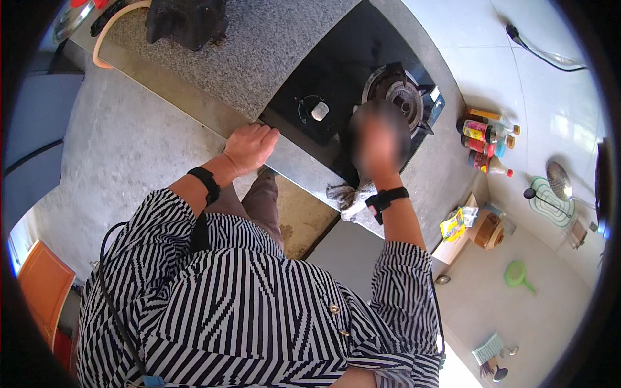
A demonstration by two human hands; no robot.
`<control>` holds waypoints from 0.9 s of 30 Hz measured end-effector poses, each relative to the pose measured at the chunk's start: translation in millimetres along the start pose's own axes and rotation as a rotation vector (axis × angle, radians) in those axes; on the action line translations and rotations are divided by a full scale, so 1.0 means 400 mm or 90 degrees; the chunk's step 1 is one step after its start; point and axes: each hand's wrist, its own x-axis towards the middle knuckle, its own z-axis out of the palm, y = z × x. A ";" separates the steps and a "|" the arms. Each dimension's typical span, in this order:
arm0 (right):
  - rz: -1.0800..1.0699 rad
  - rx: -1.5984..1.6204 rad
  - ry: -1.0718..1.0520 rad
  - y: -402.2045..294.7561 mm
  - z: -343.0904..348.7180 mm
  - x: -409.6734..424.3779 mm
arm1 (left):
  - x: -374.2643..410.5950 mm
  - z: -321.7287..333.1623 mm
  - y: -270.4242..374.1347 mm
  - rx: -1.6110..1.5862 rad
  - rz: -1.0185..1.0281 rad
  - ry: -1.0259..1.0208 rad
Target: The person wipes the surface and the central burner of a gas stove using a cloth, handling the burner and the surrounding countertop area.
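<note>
My left hand point(252, 147) rests on the front edge of the counter point(310, 167), its fingers curled together and nothing visible in them. My right hand point(380, 140) is over the front right of a black glass gas hob point(310, 72), close to the burner point(400, 99). A blur covers that hand, so its fingers and anything under them are hidden. A grey and white cloth point(351, 196) lies bunched at the counter edge beside my right wrist. Between my hands, a silver control knob point(319, 111) stands on the hob.
Several sauce bottles point(485, 143) stand by the tiled wall at the right. A yellow packet point(453, 225) and a brown jar point(489, 231) are on a shelf. At the upper left, a black bag point(187, 24) lies on the speckled stone slab point(252, 43), near a pale hose point(109, 29).
</note>
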 end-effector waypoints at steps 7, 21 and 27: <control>0.032 0.037 -0.017 0.035 -0.025 -0.145 | 0.001 0.021 -0.001 -0.066 0.004 -0.024; 0.040 0.003 0.023 0.019 -0.021 -0.086 | -0.005 0.042 -0.010 -0.002 0.017 0.046; -0.037 -0.138 -0.003 0.024 -0.006 -0.087 | -0.016 0.038 0.024 -0.004 -0.013 0.037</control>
